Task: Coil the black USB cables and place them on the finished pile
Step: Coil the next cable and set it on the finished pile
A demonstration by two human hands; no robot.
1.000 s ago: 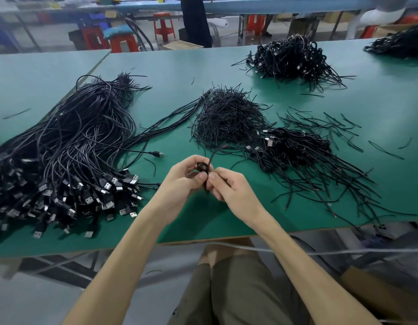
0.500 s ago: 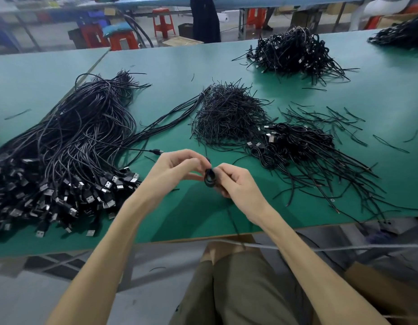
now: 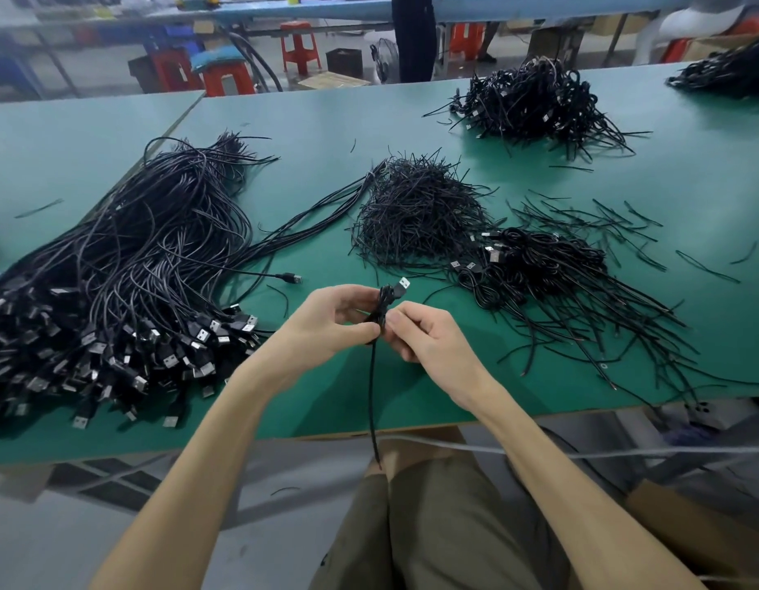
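Nearest to me, the loose tail (image 3: 372, 402) of the cable hangs straight down from my grips. It passes the near edge of the bench (image 3: 309, 402) and goes toward my lap. Above it, my left grip (image 3: 326, 321) and my right grip (image 3: 428, 347) are both closed on the small coiled bundle (image 3: 385, 302) of this same cable. The fingertips pinch it from two sides, just over the bench, close to the middle of its near edge. The long axis of the bundle stands almost upright, with the USB plug (image 3: 403, 284) at the top, pointing away from me. The pile of coiled cables (image 3: 539, 266), which I judge to be the finished pile, lies farther in and toward the right edge, so my right grip is the nearer one to it. The uncoiled cables (image 3: 113, 283) lie toward the left edge. I can read no brand, label or writing anywhere.
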